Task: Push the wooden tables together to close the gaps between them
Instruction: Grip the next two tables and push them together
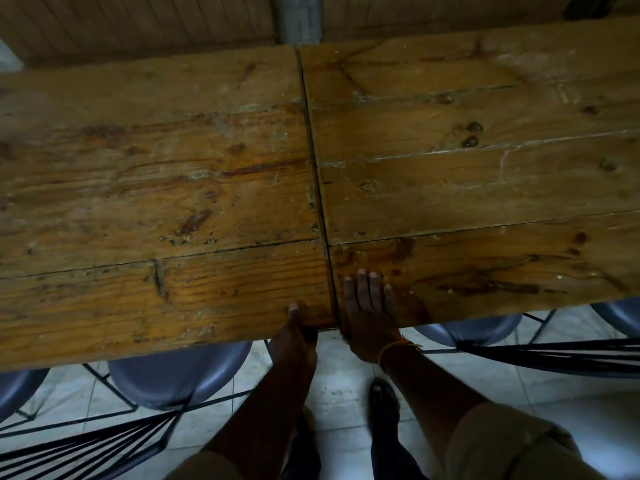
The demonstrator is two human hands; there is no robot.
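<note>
Two worn wooden tables stand end to end, the left table [156,188] and the right table [467,181]. Only a thin dark seam [317,174] runs between them from far edge to near edge. My left hand [294,334] grips the near corner of the left table, thumb on top and fingers under the edge. My right hand [369,313] lies flat, fingers together, on the near corner of the right table just beside the seam.
Grey round chair seats [180,372] [467,329] with black wire frames are tucked under the near edges on both sides. My foot [382,400] stands on the pale tiled floor between them. A wooden plank wall and a grey post [298,19] lie beyond.
</note>
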